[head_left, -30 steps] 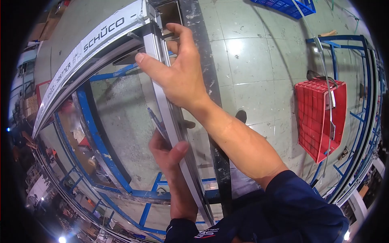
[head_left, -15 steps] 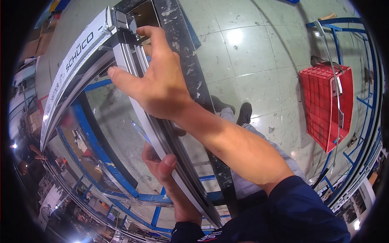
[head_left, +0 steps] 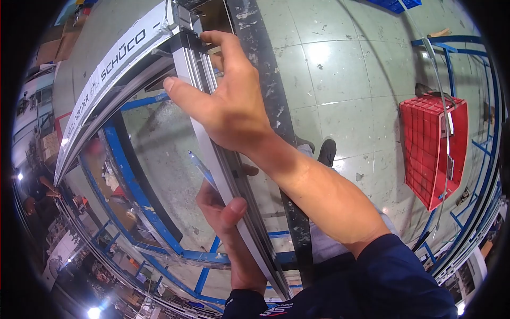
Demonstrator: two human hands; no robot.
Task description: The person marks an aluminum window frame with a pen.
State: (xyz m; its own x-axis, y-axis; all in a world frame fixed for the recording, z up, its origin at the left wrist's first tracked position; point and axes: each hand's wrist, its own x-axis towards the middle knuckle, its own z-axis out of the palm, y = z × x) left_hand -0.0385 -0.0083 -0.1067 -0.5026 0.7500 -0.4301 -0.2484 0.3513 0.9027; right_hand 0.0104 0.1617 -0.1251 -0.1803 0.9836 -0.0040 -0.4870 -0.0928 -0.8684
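A silver aluminium window frame (head_left: 215, 159) runs from below my chest up to a corner at the top. My right hand (head_left: 231, 101) spans the profile near that corner, thumb on its left side and index finger bent by the dark corner piece (head_left: 184, 21). Lower down, my left hand (head_left: 220, 212) is closed round the same profile, its thumb on the near face and fingers passing behind. A slim blue pen (head_left: 201, 167) sticks up from the left hand. White protective film (head_left: 127, 45) with printed "SCHÜCO" covers the frame's other side.
A blue metal stand (head_left: 133, 186) and a black paint-specked beam (head_left: 273, 90) lie beneath the frame. On the tiled floor to the right is a red plastic crate (head_left: 433, 149), beside blue racking (head_left: 451, 69). A person (head_left: 40, 189) is at the far left.
The view has shifted, so the frame and both hands appear a little further right. Both hands keep their hold, with no clear movement along the profile.
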